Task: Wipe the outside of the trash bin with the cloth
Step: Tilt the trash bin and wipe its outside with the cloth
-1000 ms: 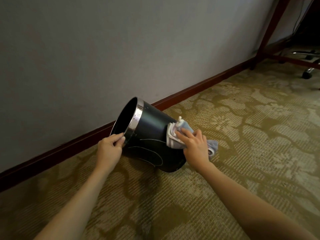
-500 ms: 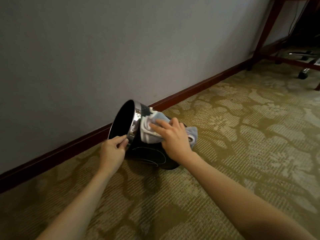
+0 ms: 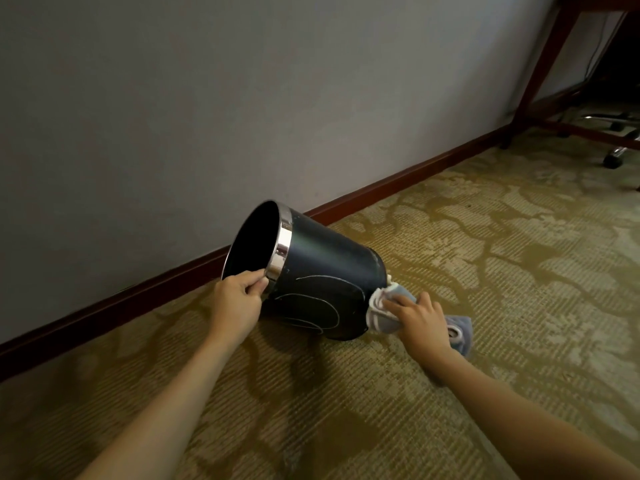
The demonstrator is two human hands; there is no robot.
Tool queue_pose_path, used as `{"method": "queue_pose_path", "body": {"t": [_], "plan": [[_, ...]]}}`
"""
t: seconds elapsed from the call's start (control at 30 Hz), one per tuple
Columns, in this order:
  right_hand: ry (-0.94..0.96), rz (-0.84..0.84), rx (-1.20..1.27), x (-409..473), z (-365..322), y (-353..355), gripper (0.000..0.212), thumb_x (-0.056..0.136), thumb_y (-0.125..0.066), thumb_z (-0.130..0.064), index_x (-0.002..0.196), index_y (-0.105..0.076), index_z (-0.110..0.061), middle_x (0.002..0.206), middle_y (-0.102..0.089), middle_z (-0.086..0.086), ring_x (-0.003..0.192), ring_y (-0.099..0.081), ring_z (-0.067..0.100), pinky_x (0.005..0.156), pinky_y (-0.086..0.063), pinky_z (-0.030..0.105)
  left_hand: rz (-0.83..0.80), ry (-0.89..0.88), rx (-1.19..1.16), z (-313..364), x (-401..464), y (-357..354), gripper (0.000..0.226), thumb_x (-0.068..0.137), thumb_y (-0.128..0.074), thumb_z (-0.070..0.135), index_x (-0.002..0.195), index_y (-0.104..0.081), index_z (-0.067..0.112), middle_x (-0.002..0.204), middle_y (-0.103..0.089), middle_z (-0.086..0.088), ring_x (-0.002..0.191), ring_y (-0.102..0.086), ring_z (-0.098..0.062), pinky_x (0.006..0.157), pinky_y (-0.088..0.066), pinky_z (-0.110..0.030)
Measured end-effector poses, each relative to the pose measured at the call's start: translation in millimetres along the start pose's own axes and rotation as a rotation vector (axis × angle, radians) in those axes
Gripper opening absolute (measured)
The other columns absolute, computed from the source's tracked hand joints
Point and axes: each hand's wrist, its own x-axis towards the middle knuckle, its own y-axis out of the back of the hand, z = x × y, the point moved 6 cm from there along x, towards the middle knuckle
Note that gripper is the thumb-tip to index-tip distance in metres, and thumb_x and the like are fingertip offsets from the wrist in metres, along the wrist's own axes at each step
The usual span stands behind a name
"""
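A black round trash bin point(image 3: 322, 271) with a shiny metal rim lies tilted on the carpet, its open mouth facing left toward the wall. My left hand point(image 3: 239, 299) pinches the lower part of that rim and holds the bin tipped. My right hand point(image 3: 420, 320) presses a light blue and white cloth point(image 3: 381, 308) against the bin's bottom end, at its lower right edge. Part of the cloth trails out behind my hand onto the carpet.
A grey wall with a dark red baseboard point(image 3: 381, 185) runs just behind the bin. Patterned olive carpet point(image 3: 485, 258) covers the floor. At the far right stand a dark wooden table leg point(image 3: 540, 67) and an office chair's wheeled base point(image 3: 616, 157).
My right hand has slid the cloth from near the rim down the bin's side to its bottom end. The left hand has kept its hold on the rim.
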Motion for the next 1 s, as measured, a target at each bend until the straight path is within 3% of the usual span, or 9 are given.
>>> {"method": "queue_pose_path", "body": {"t": [0.13,0.27,0.33,0.47,0.6,0.63,0.7,0.83,1.0], "plan": [[0.007,0.269,0.267,16,-27,42,0.054,0.086,-0.050,-0.001,0.131,-0.055,-0.030,0.136,-0.053,-0.010,0.088,-0.039,0.026,0.073,-0.035,0.038,-0.012,-0.041,0.004,9,2,-9,0.028,0.090,-0.060,0.013,0.118,-0.064,0.008,0.120,-0.064,-0.004,0.110,-0.049,-0.003,0.077,-0.028,0.001],[0.096,0.493,0.538,33,-56,83,0.053,0.081,-0.054,0.003,0.130,-0.058,-0.017,0.135,-0.056,0.003,0.084,-0.039,0.025,0.073,-0.040,0.038,-0.025,-0.125,-0.027,23,1,-19,0.023,0.090,-0.060,0.009,0.111,-0.069,0.010,0.091,-0.061,0.023,0.085,-0.051,0.025,0.067,-0.034,0.006],[0.104,0.531,0.565,36,-65,88,0.058,0.078,-0.057,0.005,0.132,-0.055,-0.016,0.135,-0.053,0.011,0.090,-0.042,0.029,0.077,-0.039,0.038,-0.053,-0.145,-0.029,29,1,-26,0.022,0.090,-0.058,0.011,0.109,-0.070,0.014,0.087,-0.065,0.019,0.086,-0.057,0.013,0.070,-0.041,-0.002],[0.057,0.480,0.466,25,-55,65,0.061,0.077,-0.058,0.009,0.131,-0.057,-0.018,0.137,-0.051,0.013,0.090,-0.043,0.032,0.075,-0.042,0.041,-0.039,-0.150,-0.011,37,4,-34,0.025,0.090,-0.060,0.014,0.113,-0.068,0.012,0.099,-0.066,0.010,0.096,-0.059,-0.006,0.081,-0.041,-0.014],[-0.124,-0.053,0.240,8,0,-6,0.056,0.089,-0.049,-0.008,0.139,-0.045,-0.032,0.141,-0.047,0.005,0.105,-0.046,0.028,0.089,-0.039,0.038,-0.037,-0.094,-0.002,32,12,-34,0.027,0.091,-0.059,0.014,0.117,-0.065,0.011,0.114,-0.067,-0.002,0.105,-0.057,-0.012,0.087,-0.040,-0.020],[-0.109,-0.173,0.262,0,9,-20,0.052,0.089,-0.050,-0.011,0.137,-0.047,-0.032,0.134,-0.055,0.006,0.107,-0.051,0.028,0.092,-0.040,0.038,-0.045,-0.085,-0.011,31,14,-33,0.028,0.091,-0.060,0.014,0.118,-0.065,0.011,0.115,-0.067,-0.003,0.106,-0.057,-0.012,0.087,-0.040,-0.019],[-0.084,-0.253,0.428,-11,17,-30,0.045,0.085,-0.057,-0.012,0.127,-0.057,-0.027,0.109,-0.068,0.008,0.100,-0.061,0.027,0.088,-0.046,0.038,-0.054,-0.084,-0.017,29,15,-31,0.027,0.090,-0.060,0.013,0.117,-0.065,0.010,0.114,-0.068,-0.003,0.104,-0.057,-0.008,0.083,-0.038,-0.011],[-0.197,-0.105,0.690,-2,24,-12,0.036,0.080,-0.061,-0.010,0.115,-0.059,-0.018,0.090,-0.069,0.006,0.083,-0.064,0.026,0.072,-0.052,0.040,-0.036,-0.091,-0.011,26,15,-25,0.027,0.090,-0.060,0.011,0.116,-0.066,0.009,0.113,-0.068,-0.002,0.099,-0.052,0.000,0.071,-0.031,0.005],[-0.377,0.219,0.982,17,31,33,0.014,0.083,-0.060,-0.015,0.094,-0.060,-0.023,0.082,-0.064,-0.006,0.079,-0.062,0.014,0.061,-0.048,0.026,-0.044,-0.063,-0.034,18,15,-18,0.028,0.090,-0.059,0.010,0.118,-0.064,0.008,0.117,-0.066,-0.004,0.103,-0.050,-0.001,0.069,-0.031,0.007]]}}
